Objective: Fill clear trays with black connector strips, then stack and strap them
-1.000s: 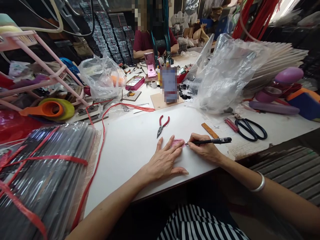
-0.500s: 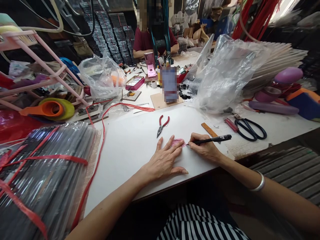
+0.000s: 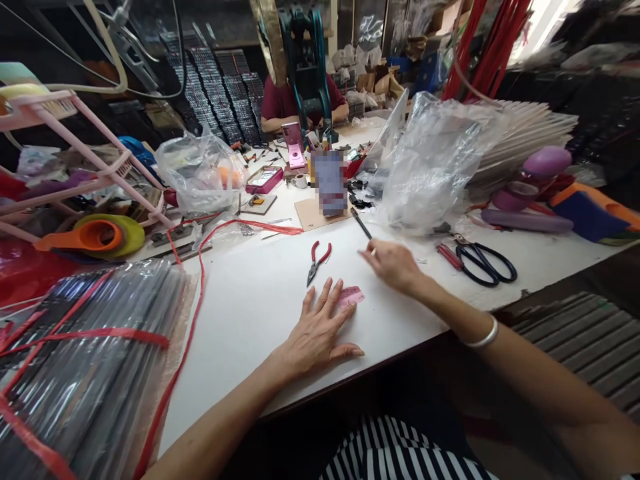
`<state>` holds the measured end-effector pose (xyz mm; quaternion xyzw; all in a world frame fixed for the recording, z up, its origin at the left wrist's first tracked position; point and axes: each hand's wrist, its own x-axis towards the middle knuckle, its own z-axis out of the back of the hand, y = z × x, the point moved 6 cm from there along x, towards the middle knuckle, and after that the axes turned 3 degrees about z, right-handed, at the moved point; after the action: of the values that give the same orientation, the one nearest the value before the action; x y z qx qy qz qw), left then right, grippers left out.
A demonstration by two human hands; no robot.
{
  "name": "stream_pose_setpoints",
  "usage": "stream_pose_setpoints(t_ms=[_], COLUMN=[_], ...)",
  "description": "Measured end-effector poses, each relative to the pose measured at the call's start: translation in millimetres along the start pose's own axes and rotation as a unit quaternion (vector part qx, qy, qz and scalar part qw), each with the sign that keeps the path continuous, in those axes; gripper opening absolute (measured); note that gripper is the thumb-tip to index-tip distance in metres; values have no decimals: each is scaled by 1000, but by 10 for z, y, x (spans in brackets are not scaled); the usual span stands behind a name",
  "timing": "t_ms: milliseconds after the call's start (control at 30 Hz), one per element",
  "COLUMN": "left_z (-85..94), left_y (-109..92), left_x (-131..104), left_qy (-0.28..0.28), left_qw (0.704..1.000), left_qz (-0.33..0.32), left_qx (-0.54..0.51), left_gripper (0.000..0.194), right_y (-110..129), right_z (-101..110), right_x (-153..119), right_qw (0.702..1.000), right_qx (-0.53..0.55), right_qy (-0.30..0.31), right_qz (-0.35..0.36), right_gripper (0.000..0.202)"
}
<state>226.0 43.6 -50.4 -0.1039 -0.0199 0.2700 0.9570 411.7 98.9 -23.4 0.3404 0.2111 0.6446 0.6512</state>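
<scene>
My left hand [image 3: 320, 330] lies flat with fingers spread on the white tabletop [image 3: 240, 320]. Its fingertips touch the edge of a small pink slip of paper [image 3: 352, 296] with writing on it. My right hand [image 3: 395, 263] is raised to the right of the slip, its fingers closed round a black pen [image 3: 361, 223] that points away toward the back. Just beyond my left fingertips rest red-handled pliers [image 3: 318, 263]. To the right of my right hand are large black-handled scissors [image 3: 483, 261] and a red-handled tool [image 3: 449, 256].
Plastic-wrapped dark strips [image 3: 90, 360] tied with red ribbon fill the left side. A clear plastic bag [image 3: 425, 167] stands at the back right. A pink rack [image 3: 100, 160] leans in from the left. Across the table sits a person in a dark red shirt [image 3: 273, 103].
My right hand has lifted away from the pink slip, and the pen has swung from pointing right to pointing toward the back. My left hand stays flat, uncovering more of the slip.
</scene>
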Motion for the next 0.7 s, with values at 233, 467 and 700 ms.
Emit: stream_pose_setpoints(t_ms=[233,467,700], left_z=[146,384,-88], left_y=[70,-527,-1614], left_x=[15,-130,-1], left_qy=[-153,-93,11], left_qw=[988,953,876], left_qz=[9,-13,-81], left_qx=[-15,-289,-476], left_gripper=[50,42,39], right_y=[253,273,-140], right_z=[-233,139,302], right_x=[-531,-1706,-2843], right_qw=[993,959,888], right_qx=[81,284,437], right_qy=[68,21,-119], right_qz=[50,16,-85], right_gripper=[15,14,40])
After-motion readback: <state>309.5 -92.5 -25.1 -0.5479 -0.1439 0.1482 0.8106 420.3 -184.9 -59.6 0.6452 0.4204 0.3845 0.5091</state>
